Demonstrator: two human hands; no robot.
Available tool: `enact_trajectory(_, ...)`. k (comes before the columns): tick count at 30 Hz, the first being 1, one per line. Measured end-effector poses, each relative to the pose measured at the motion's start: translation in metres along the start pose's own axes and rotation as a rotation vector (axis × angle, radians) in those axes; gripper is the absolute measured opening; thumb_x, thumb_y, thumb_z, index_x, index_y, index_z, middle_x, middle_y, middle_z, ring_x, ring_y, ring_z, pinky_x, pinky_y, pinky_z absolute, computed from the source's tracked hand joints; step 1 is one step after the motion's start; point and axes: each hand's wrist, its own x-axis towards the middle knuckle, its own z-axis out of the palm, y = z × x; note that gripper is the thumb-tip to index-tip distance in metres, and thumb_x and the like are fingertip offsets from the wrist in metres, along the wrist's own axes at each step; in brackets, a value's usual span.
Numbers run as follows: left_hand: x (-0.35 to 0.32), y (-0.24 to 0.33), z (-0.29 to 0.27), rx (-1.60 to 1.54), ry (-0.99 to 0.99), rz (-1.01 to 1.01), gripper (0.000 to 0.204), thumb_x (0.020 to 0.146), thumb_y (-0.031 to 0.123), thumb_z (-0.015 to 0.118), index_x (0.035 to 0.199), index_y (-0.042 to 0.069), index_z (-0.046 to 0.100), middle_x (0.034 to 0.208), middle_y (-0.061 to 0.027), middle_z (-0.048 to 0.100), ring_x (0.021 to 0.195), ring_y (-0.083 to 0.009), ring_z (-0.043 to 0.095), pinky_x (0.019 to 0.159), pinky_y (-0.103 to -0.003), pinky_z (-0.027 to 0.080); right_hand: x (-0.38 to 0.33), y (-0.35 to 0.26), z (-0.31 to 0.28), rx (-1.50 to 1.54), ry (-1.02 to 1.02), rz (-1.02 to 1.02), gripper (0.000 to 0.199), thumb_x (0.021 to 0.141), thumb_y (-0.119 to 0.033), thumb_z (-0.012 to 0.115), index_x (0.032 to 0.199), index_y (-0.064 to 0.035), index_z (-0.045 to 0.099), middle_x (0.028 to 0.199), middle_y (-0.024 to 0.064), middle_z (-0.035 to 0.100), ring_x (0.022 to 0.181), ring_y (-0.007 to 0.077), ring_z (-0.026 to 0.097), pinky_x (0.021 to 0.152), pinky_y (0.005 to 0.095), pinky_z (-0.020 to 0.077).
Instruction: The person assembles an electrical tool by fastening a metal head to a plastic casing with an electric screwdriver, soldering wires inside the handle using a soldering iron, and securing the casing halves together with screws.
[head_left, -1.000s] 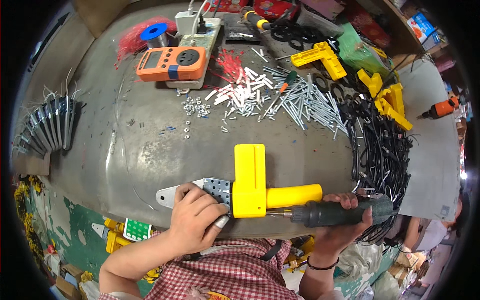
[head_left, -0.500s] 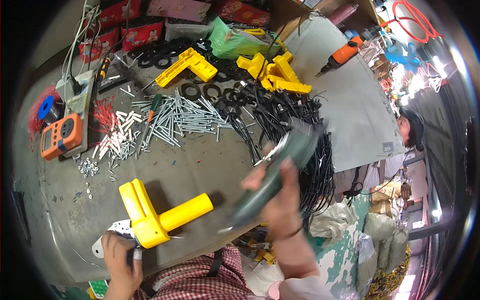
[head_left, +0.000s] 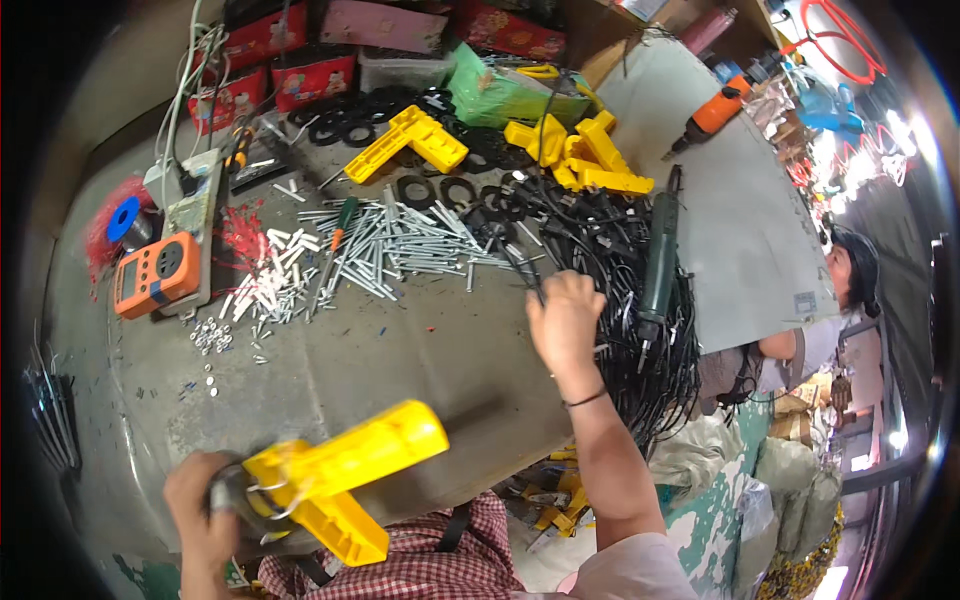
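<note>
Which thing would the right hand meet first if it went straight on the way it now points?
The right hand would most likely meet the black cables first; depth is unclear, so it may be touching them now.

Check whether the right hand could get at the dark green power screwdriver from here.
Probably yes: the dark green power screwdriver lies uncovered along the black cables, to the right of the right hand, with only cables seen between them. I can't tell whether that hand grips a cable.

Grey bench [head_left: 450, 345] w/ screws [head_left: 415, 242], blk cables [head_left: 675, 375]; prob. nuts [head_left: 210, 337].
</note>
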Motion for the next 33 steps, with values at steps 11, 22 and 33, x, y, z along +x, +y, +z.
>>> enact_trajectory(11, 0.023, 0.116, 0.096, -0.697, -0.628, 0.147, 0.056, 0.086, 0.009, 0.05, 0.135, -0.003, 0.025, 0.135, -0.0249, 0.034, 0.122, -0.0369, 0.039, 0.102, -0.039, 0.033, 0.027, -0.094, -0.155, 1.928, 0.009, 0.62, 0.029, 0.094, -0.023, 0.044, 0.107, 0.0018, 0.049, 0.083, 0.0062, 0.052, 0.049, 0.0045, 0.034, 0.043, 0.0183, 0.0274)
enact_trajectory(22, 0.077, 0.039, 0.059, 0.218, 0.049, 0.365, 0.026, 0.071, 0.009, 0.06, 0.096, 0.009, 0.057, 0.079, -0.0097, 0.059, 0.068, -0.0286, 0.061, 0.055, -0.036, 0.05, -0.004, -0.154, -0.071, 1.061, -0.656, -0.388, 0.038, 0.084, -0.023, 0.059, 0.115, -0.0022, 0.051, 0.094, 0.0232, 0.06, 0.09, 0.038, 0.057, 0.078, 0.0417, 0.0462)
enact_trajectory(33, 0.142, -0.042, 0.031, 0.665, 0.358, 0.052, 0.023, 0.065, 0.001, 0.063, 0.088, 0.003, 0.057, 0.084, -0.0138, 0.057, 0.086, -0.0323, 0.055, 0.078, -0.041, 0.046, -0.005, -0.167, -0.018, 1.385, -0.963, -0.023, 0.019, 0.089, -0.015, 0.053, 0.102, -0.0016, 0.057, 0.073, 0.0088, 0.063, 0.066, 0.0167, 0.06, 0.06, 0.03, 0.0464)
